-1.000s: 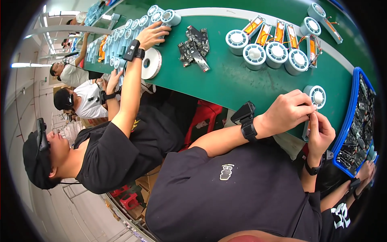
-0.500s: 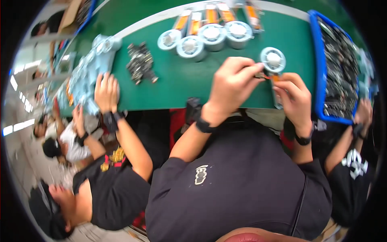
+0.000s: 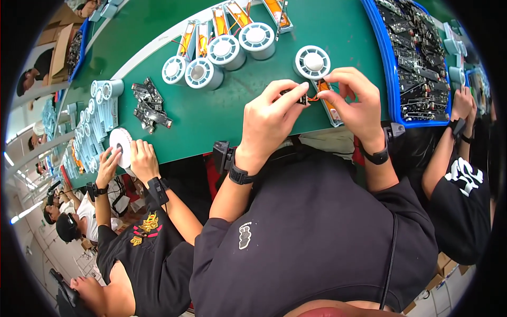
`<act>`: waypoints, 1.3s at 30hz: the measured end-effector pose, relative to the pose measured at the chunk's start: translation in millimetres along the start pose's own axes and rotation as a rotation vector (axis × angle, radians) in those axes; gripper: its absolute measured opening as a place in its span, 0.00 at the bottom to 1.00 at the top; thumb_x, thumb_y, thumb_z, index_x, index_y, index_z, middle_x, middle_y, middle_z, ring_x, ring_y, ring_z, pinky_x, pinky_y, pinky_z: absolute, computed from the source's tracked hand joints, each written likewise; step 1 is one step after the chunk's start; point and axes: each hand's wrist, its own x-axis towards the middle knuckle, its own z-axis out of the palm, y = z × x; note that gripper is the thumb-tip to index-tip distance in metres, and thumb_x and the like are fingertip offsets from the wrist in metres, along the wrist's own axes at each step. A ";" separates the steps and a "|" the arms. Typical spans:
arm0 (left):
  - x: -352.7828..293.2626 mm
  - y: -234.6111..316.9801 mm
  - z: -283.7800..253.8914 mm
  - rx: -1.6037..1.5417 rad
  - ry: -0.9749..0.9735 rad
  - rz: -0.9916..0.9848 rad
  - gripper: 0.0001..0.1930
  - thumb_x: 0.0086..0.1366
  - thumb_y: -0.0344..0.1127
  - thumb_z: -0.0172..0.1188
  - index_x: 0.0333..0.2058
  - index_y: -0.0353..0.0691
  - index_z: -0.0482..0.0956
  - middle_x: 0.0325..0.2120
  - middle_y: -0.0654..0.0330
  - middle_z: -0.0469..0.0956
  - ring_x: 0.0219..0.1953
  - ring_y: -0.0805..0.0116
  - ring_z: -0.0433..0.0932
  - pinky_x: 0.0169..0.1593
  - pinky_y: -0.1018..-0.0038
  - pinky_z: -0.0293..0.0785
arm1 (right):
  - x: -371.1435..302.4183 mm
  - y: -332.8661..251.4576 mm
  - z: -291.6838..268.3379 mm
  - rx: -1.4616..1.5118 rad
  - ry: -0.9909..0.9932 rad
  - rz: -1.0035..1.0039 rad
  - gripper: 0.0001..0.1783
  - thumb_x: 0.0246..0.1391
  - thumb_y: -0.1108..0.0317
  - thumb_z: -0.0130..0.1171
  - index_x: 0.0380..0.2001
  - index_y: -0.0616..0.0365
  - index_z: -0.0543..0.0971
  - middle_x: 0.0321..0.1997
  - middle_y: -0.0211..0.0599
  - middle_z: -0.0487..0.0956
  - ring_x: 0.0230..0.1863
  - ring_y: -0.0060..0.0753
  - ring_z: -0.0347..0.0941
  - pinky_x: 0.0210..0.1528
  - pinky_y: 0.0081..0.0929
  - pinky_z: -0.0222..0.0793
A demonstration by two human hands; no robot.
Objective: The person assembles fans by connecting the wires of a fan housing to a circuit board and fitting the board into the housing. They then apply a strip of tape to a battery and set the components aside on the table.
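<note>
My left hand [image 3: 269, 121] pinches a small black circuit board [image 3: 302, 99] between thumb and fingers. Thin red wires run from the board to a light-blue handheld fan [image 3: 312, 62] lying in front of me, its round vaned head pointing away. The fan's handle is uncovered and shows an orange battery [image 3: 331, 110]. My right hand [image 3: 355, 103] is closed at the top of this handle, thumb and index finger by the wires; the exact contact between the fingertips is hard to see.
Several similar fans [image 3: 226, 50] with orange batteries stand farther back. A pile of black circuit boards [image 3: 150, 104] lies left on the green table [image 3: 211, 121]. A blue bin [image 3: 393, 100] of boards stands right. At left, a co-worker's hands [image 3: 142, 161] hold a white round part [image 3: 121, 143].
The view has shifted, so the table things appear farther left. My hands stay at the same fan, and the board shows more clearly. The left co-worker's hands now hold a white round part.
</note>
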 end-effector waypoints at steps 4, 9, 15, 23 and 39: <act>2.0 -3.8 2.5 0.018 0.026 0.019 0.23 0.54 0.21 0.74 0.50 0.43 0.86 0.42 0.59 0.81 0.32 0.71 0.83 0.28 0.77 0.78 | -3.4 5.5 -6.9 -0.049 -0.043 -0.027 0.11 0.53 0.83 0.68 0.40 0.65 0.82 0.36 0.36 0.82 0.31 0.25 0.77 0.33 0.23 0.72; 3.7 -5.0 5.0 0.018 0.069 0.043 0.23 0.53 0.21 0.75 0.50 0.42 0.86 0.42 0.58 0.81 0.32 0.71 0.82 0.27 0.78 0.77 | -9.4 14.3 -7.1 -0.025 -0.102 0.074 0.10 0.53 0.83 0.66 0.40 0.65 0.82 0.36 0.37 0.81 0.32 0.27 0.78 0.34 0.23 0.73; 4.5 -5.4 7.3 0.031 0.079 0.058 0.22 0.53 0.21 0.75 0.49 0.42 0.86 0.41 0.58 0.81 0.33 0.70 0.83 0.28 0.77 0.77 | -1.1 0.5 -2.8 -0.017 -0.203 0.021 0.10 0.54 0.84 0.64 0.40 0.66 0.83 0.35 0.38 0.81 0.33 0.29 0.80 0.35 0.22 0.74; 4.7 -1.1 6.9 0.034 0.102 0.078 0.21 0.54 0.21 0.74 0.48 0.42 0.87 0.40 0.59 0.83 0.32 0.67 0.85 0.31 0.74 0.80 | -5.1 12.7 14.1 0.009 -0.018 -0.084 0.10 0.56 0.83 0.65 0.42 0.65 0.85 0.33 0.36 0.84 0.31 0.26 0.81 0.32 0.21 0.75; -0.1 6.7 14.0 0.062 0.073 0.050 0.19 0.54 0.24 0.73 0.46 0.44 0.88 0.41 0.62 0.85 0.31 0.66 0.85 0.34 0.72 0.81 | -15.7 22.4 33.2 0.297 0.253 0.155 0.07 0.58 0.81 0.67 0.40 0.65 0.84 0.35 0.35 0.86 0.30 0.19 0.80 0.28 0.18 0.73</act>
